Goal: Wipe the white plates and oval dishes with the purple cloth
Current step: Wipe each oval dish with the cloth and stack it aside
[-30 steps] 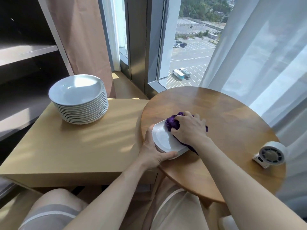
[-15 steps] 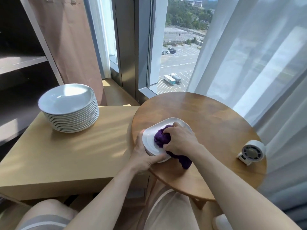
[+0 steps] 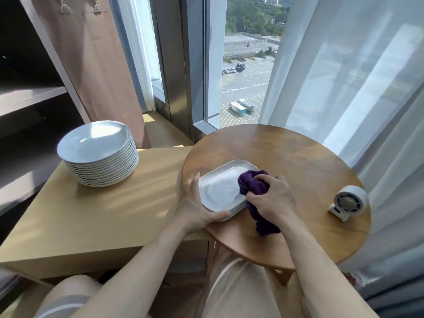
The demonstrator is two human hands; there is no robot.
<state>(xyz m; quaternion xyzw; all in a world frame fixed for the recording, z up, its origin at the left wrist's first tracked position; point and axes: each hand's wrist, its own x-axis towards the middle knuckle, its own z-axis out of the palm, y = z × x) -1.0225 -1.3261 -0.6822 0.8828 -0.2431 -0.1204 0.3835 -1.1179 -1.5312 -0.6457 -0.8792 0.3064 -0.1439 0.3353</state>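
A white oval dish (image 3: 220, 189) lies on the left part of the round wooden table (image 3: 298, 157), on top of at least one more dish. My left hand (image 3: 197, 203) holds its near left rim, thumb curled along the front edge. My right hand (image 3: 270, 196) grips the bunched purple cloth (image 3: 251, 185) and presses it on the dish's right end; a tail of cloth hangs down onto the table by my wrist. A stack of several white plates (image 3: 98, 152) stands on the light wooden side table (image 3: 103, 214) to the left.
A small white round fan (image 3: 348, 201) stands near the right edge of the round table. White sheer curtains hang at the right, a brown curtain and dark shelves at the left, a window straight behind. My knees are below the tables.
My right hand has slid the cloth from the dish's middle to its right end, uncovering most of the dish. The left hand stays on the rim. The camera has tilted.
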